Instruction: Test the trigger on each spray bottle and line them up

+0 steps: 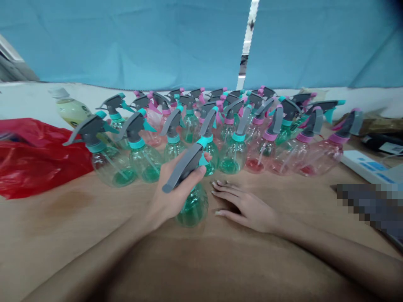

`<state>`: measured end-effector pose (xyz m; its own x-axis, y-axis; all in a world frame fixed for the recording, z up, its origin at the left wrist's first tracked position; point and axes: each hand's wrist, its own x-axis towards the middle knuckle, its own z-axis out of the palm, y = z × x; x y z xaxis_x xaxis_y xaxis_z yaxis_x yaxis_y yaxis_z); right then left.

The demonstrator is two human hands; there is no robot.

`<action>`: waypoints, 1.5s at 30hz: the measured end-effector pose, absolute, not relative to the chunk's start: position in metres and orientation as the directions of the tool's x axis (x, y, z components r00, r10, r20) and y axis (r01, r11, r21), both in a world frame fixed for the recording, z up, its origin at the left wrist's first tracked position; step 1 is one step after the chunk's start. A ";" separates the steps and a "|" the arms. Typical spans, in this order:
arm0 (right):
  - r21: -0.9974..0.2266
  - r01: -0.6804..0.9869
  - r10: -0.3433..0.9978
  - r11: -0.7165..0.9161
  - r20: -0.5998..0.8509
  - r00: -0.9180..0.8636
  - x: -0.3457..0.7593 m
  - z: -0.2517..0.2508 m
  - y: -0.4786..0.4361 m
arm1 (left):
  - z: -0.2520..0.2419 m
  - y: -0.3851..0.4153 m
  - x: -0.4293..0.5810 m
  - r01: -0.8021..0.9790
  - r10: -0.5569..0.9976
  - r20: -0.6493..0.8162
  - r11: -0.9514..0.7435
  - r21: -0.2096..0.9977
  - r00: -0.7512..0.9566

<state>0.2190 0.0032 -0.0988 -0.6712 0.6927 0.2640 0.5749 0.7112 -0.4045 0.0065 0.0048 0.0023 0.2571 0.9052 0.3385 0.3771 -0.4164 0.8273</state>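
Note:
My left hand (174, 191) is wrapped round the neck of a green spray bottle (194, 206), whose grey head with a turquoise nozzle and trigger points away from me. The clear bottle stands on or just above the table, with green tint in its lower part. My right hand (245, 205) rests on the table to the right of that bottle, fingers stretched out and holding nothing. Beyond both hands stand rows of similar spray bottles: green ones (231, 157) at the left and middle, pink ones (288, 155) mostly towards the right.
A red plastic bag (44, 155) lies at the left, with a capped drink bottle (71, 109) behind it. At the right are a white box with blue markings (365, 165), a dark blurred-out slab (374, 214) and a black object (382, 142). A blue curtain (141, 42) hangs behind.

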 end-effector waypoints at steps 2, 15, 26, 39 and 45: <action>-0.404 0.575 0.693 0.711 0.265 -0.670 0.219 -0.099 0.003 | 0.003 0.004 0.007 0.363 0.900 0.354 -0.427 0.828 0.253; -0.404 0.576 0.694 0.710 0.262 -0.671 0.219 -0.100 0.003 | 0.004 0.007 0.008 0.354 0.889 0.377 -0.451 0.820 0.260; -0.398 0.578 0.692 0.713 0.262 -0.673 0.219 -0.100 0.004 | 0.000 0.009 0.005 0.377 0.899 0.367 -0.434 0.818 0.238; -0.424 0.567 0.697 0.706 0.275 -0.663 0.219 -0.099 0.003 | -0.004 0.012 0.002 0.376 0.902 0.361 -0.428 0.822 0.238; -0.410 0.575 0.695 0.708 0.259 -0.671 0.219 -0.099 0.003 | 0.003 0.006 0.006 0.389 0.894 0.358 -0.441 0.809 0.270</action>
<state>0.2193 0.0033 -0.0989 -0.6710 0.6947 0.2590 0.5749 0.7081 -0.4100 0.0061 0.0064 0.0031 0.2698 0.8939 0.3578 0.3889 -0.4411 0.8088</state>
